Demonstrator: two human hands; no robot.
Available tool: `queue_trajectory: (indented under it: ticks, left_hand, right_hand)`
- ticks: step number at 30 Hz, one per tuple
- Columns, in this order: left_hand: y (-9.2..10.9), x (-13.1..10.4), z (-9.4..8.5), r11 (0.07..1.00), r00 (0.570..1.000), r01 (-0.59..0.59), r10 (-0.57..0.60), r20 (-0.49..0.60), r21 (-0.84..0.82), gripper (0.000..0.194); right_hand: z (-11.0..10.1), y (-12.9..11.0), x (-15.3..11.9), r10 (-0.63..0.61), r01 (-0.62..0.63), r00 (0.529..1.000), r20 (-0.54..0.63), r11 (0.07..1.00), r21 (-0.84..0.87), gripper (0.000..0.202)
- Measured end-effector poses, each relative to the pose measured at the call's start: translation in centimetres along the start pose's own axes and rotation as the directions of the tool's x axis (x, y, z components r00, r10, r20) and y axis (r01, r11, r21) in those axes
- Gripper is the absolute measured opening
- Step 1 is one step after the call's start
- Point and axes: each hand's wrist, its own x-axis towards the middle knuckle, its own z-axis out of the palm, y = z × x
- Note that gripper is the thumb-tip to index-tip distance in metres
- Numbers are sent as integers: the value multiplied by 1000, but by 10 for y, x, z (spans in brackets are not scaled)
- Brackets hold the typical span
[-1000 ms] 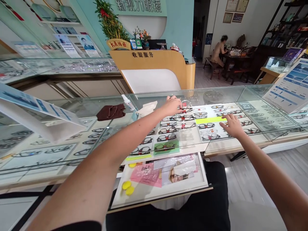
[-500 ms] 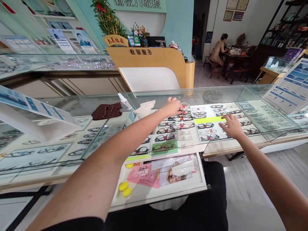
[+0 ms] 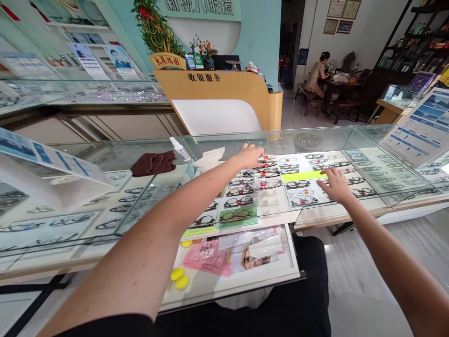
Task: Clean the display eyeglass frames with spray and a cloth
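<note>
My left hand reaches far across the glass display case, its fingers curled at the left end of a pair of eyeglasses at the back of a row. The fingertips are partly hidden, but they appear to pinch the frame. More eyeglasses with red tags lie in front of it. On the right, my right hand has its fingers spread above the case, over another tray of eyeglasses and near a yellow-green strip. It holds nothing.
Below the case, an open drawer contains a pink packet and yellow round cases. A brown pouch, a white spray bottle and a cloth lie left. A person sits at a far table.
The eyeglasses at my left fingers sit lower than before, level with the row. My right hand stays almost in place. The whole view has shifted slightly.
</note>
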Motion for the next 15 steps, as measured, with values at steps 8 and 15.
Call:
queue_trajectory:
  ticks: [8,15]
  left_hand:
    - [2,-4,-4,996,995,-85,85,-52,14,19]
    - [2,-11,-9,991,988,-137,137,-72,-3,19]
  right_hand:
    - [4,2,1,-7,7,1000,-25,1000,1,46]
    - [3,2,1,-24,24,999,-24,1000,2,46]
